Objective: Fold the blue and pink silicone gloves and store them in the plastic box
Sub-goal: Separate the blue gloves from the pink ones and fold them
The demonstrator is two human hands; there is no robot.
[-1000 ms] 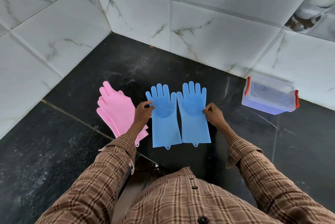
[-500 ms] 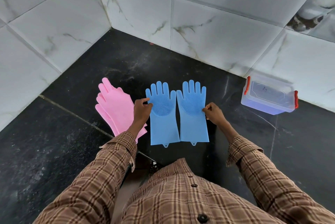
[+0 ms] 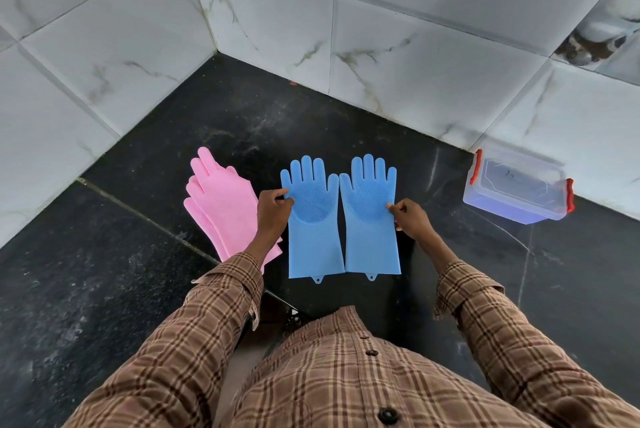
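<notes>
Gloves of blue silicone lie flat, side by side, on the dark stone counter [image 3: 104, 289], bristled palms up, digits pointing toward the tiled wall [image 3: 415, 47]. The left blue glove [image 3: 309, 220] and the right blue glove [image 3: 372, 216] touch along their inner edges; each cuff ends in a small hanging tab nearest the person.

Left hand [image 3: 272, 216]: fingers [image 3: 282, 193] curled, pinching the outer edge of the left blue glove at palm level, just below its thumb. Right hand [image 3: 412, 220]: fingers [image 3: 394, 208] curled together, pinching the outer edge of the right blue glove at the same level. Both gloves remain unfolded and flat on the surface.

Pink gloves [image 3: 221, 206] lie stacked one on the other to the left of the blue pair, angled with digits toward the corner of the walls. Their cuff end is partly hidden behind the left wrist and sleeve [image 3: 228, 289]. They do not visibly touch the blue gloves.

Plastic box [image 3: 517, 188]: clear, with lid fitted and red latches at both ends, standing on the counter against the wall, well apart from the gloves to the right. Contents cannot be made out through the lid.

Person wears a brown checked shirt [image 3: 346, 375] with dark buttons.
</notes>
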